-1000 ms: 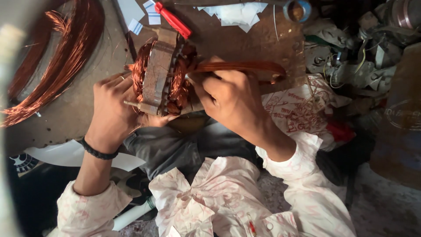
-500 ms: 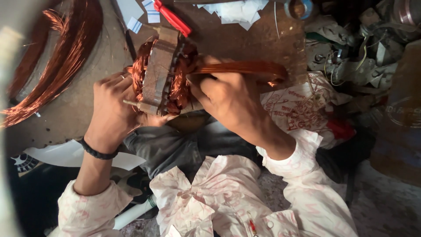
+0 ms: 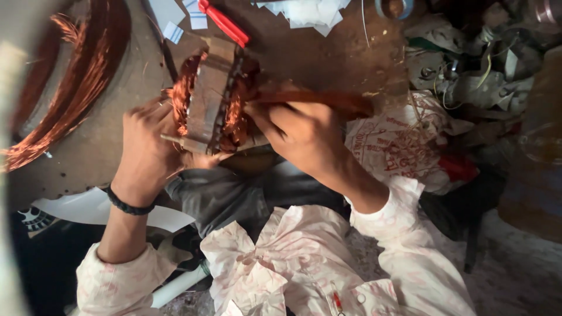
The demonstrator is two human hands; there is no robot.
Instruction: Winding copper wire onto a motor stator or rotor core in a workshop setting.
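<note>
A motor stator (image 3: pixel 211 99) with a grey laminated core and copper windings on both faces sits upright over my lap. My left hand (image 3: pixel 146 146) grips its left side and lower edge. My right hand (image 3: pixel 301 131) presses against the stator's right face and holds a bundle of copper wire (image 3: pixel 328 99) that runs out to the right. The fingertips of my right hand are hidden among the windings.
A large loose coil of copper wire (image 3: pixel 76 82) lies on the board at the left. Red-handled pliers (image 3: pixel 225 23) and white paper scraps (image 3: pixel 304 11) lie at the top. A printed cloth bag (image 3: pixel 404 146) and tangled wires and parts (image 3: pixel 480 70) crowd the right.
Both hands keep their grip on the stator and the wire bundle. The stator has shifted only slightly.
</note>
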